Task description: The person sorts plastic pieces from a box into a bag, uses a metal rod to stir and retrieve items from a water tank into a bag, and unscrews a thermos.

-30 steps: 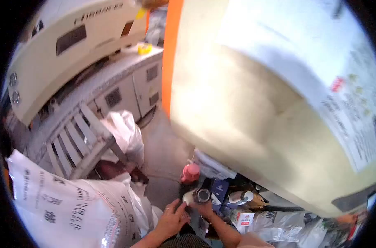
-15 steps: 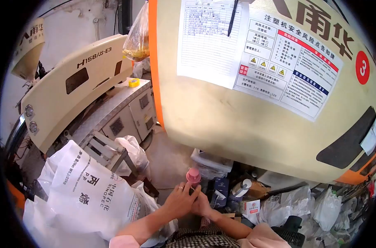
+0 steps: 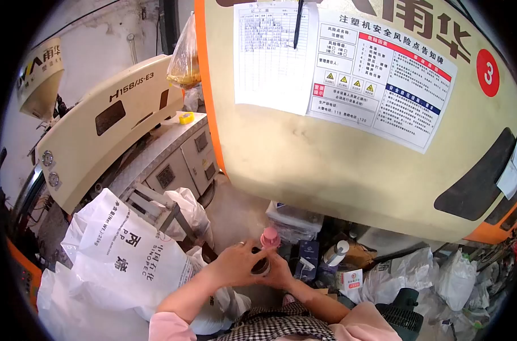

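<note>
Both hands are together low in the middle of the head view. My left hand (image 3: 241, 263) comes from the left, its fingers curled over a dark, round container (image 3: 262, 266) like a cup or jar. On its other side, my right hand (image 3: 279, 271) closes around the same container. A pink cap-like piece (image 3: 269, 236) with a rounded top and wider rim shows just beyond the fingertips. Whether it joins the dark container cannot be made out. Fingers hide most of the container's side.
A cream machine cover (image 3: 258, 148) with posted papers fills the upper right. A large white printed sack (image 3: 128, 250) stands at left. Beyond it are a metal cabinet (image 3: 184, 165) and yellow tape roll (image 3: 186, 118). Boxes, plastic bags (image 3: 457, 278) and a dark green fan-like object (image 3: 403, 312) lie right.
The hands have spread a little apart, and the dark round container now shows between them. The pink piece stays just beyond the fingers. The whole view has shifted slightly.
</note>
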A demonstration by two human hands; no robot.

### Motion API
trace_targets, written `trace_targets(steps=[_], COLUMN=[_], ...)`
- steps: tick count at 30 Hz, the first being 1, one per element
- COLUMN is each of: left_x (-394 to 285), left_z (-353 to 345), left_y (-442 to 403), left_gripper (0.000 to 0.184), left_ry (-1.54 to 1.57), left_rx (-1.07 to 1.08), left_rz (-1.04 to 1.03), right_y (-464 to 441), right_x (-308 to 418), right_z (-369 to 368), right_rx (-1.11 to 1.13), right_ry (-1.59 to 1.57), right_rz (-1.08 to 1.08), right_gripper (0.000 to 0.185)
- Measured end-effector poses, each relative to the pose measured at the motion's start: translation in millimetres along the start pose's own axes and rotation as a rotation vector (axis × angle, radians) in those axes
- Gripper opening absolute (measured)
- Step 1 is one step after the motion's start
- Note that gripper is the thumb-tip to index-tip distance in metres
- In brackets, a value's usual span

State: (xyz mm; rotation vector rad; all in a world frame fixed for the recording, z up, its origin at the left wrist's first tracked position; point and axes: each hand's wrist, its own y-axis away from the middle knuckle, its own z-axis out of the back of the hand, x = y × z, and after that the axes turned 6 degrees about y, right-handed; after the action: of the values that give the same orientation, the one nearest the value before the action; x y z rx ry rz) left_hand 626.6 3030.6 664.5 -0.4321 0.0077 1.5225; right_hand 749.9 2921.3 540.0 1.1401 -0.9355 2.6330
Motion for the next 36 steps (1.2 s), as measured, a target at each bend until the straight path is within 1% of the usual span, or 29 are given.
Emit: trace_targets(steps=[1,3,4,6,7,9,12,13,15,16,18,19,21,23,25,26,27,29,31,32,33,34,36], left_x=[-2,-4,-6,-12,-13,-13,-10,-11,-16,-19,-23,-20,-14,-5,-6,-1,-6,3,2,5,5,-1,-5], left_z=[2,12,11,9,11,16,11,11,9,11,16,16,9,3,8,3,3,-4,-7,-13,-16,-18,-18], left_y=[-1,-8,-10,-14,-13,-10,-11,-12,-16,-17,-19,-19,-16,-13,-7,-5,-2,7,12,16,19,17,17], left_gripper=[0.055,0.054,0.054,0.055,0.055,0.055,0.05,0.05,0.049,0.049,0.058,0.058,0.044,0.05,0.047,0.043,0.038,0.035,0.039,0.04,0.041,0.043,0.043], left_ry=[0.005,-0.009,-0.006,-0.058,-0.057,0.028,0.076,0.076,0.057,0.062,0.104,0.113,0.24,0.649,1.096,1.355,1.509,1.773,1.788,1.8,1.81,1.785,1.794], left_rx=[0.007,0.255,0.258,0.212,0.212,0.156,0.112,0.113,0.061,0.067,-0.008,0.006,-0.334,-0.441,-0.551,-0.635,-0.738,-0.786,-0.767,-0.743,-0.722,-0.788,-0.798], left_rz=[0.003,0.161,0.163,0.373,0.372,0.139,0.097,0.097,0.23,0.232,0.305,0.311,0.184,0.311,0.56,0.594,0.657,0.767,0.808,0.84,0.871,0.997,1.034], right_y=[2,4,4,4,5,5,6,7,6,7,6,6,12,1,-1,-1,-6,-12,-16,-20,-24,-28,-37], right_x=[-1,-5,-4,-2,-3,-5,-4,-6,-5,-2,4,0,-14,9,10,14,19,28,35,40,45,52,66], right_z=[0,0,2,7,7,7,10,9,8,10,16,17,17,34,42,47,56,70,82,89,97,104,120], right_rx=[0.003,0.07,0.071,0.101,0.101,0.049,0.073,0.073,0.058,0.06,0.087,0.093,0.044,-0.025,-0.045,-0.032,-0.04,-0.046,-0.062,-0.061,-0.076,-0.09,-0.075], right_ry=[-0.004,0.05,0.048,0.025,0.026,0.008,0.035,0.034,0.04,0.038,0.016,0.01,0.043,-0.005,0.007,-0.006,-0.011,-0.016,-0.061,-0.06,-0.065,-0.072,-0.065], right_rz=[-0.008,-0.079,-0.083,-0.101,-0.102,-0.082,-0.071,-0.072,-0.106,-0.113,-0.229,-0.244,-0.093,-0.09,-0.064,-0.089,-0.063,-0.046,0.047,0.048,0.128,0.206,0.248], right_gripper=[0.071,0.073,0.073,0.076,0.076,0.076,0.076,0.076,0.074,0.074,0.073,0.073,0.073,0.07,0.069,0.069,0.07,0.07,0.072,0.072,0.074,0.076,0.075])
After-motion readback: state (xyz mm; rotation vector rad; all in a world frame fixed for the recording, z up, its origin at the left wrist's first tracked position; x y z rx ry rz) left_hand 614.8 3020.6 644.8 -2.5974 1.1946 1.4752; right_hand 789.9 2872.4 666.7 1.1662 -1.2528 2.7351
